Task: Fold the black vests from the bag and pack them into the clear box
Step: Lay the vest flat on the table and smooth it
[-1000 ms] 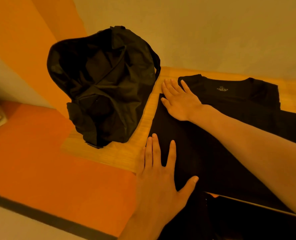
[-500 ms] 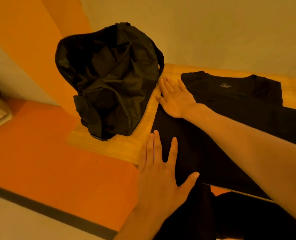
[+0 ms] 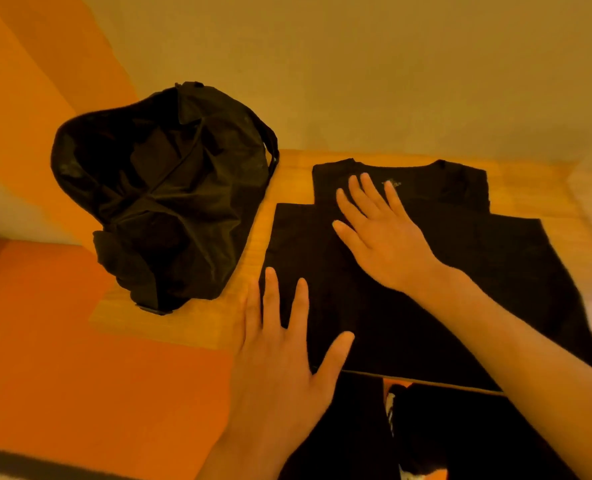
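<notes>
Lying flat on the wooden table [image 3: 537,192], the black vest [image 3: 478,271] spreads out smooth and matte, its neckline toward the pale wall and a small pale logo just under the collar. The right hand [image 3: 381,233] rests flat on its chest, fingers straight and fanned apart, fingertips near the logo. The left hand [image 3: 280,368] presses flat on the vest's near left edge, fingers splayed, thumb out wide. Just beside the vest, across a strip of bare wood, slumps the bag [image 3: 169,209] — crumpled, faintly shiny black cloth, mouth gaping, a strap at its side.
</notes>
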Motion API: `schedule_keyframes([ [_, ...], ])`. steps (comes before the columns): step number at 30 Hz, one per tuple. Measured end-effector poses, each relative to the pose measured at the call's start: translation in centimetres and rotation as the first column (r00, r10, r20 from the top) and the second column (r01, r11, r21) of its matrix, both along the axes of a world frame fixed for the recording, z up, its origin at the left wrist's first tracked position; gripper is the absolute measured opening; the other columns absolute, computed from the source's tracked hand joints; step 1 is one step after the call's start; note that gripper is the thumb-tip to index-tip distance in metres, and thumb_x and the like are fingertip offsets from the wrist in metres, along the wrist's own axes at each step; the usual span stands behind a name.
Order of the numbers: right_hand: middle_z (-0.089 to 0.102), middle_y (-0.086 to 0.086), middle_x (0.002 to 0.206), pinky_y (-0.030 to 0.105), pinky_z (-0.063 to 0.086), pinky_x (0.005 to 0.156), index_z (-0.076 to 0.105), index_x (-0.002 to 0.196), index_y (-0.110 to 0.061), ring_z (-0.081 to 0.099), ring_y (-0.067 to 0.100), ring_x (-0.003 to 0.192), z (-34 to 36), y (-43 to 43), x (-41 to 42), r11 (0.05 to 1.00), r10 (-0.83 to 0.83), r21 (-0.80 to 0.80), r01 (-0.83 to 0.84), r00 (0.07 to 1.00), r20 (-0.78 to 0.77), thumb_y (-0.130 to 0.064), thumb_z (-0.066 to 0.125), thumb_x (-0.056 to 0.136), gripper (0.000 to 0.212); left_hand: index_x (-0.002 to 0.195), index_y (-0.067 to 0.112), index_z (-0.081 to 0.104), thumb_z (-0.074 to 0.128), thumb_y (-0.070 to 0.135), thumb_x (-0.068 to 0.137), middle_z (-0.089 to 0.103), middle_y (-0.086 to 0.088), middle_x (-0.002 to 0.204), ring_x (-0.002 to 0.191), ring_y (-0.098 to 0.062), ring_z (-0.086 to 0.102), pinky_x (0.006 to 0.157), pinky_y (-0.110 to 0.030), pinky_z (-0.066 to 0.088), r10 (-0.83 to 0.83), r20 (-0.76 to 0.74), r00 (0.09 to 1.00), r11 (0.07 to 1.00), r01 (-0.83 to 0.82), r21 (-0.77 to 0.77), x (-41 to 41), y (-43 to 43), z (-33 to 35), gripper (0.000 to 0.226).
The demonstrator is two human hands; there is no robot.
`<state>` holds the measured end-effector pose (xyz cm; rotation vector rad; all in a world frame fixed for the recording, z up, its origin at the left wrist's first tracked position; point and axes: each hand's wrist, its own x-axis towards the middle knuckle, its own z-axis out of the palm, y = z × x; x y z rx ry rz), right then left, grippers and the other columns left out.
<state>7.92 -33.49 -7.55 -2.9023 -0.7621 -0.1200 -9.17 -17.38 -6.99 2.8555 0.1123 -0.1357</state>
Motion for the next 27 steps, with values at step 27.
schedule_keyframes([
  [27, 0.0, 0.015, 0.168, 0.05, 0.012, 0.126, 0.007, 0.16, -0.003, -0.006, 0.025, 0.156, -3.8, -19.2, -15.5, 0.85, -0.527, -0.056, 0.524, 0.843, -0.111, -0.066, 0.0, 0.101, 0.086, 0.163, 0.026, -0.002, 0.016, 0.058, 0.104, -0.011, 0.005, 0.17, 0.155, -0.009, -0.012, 0.126, -0.031, -0.006, -0.905, -0.007, 0.426, 0.415, 0.886, 0.209, 22.5, -22.7, -3.6, 0.069],
])
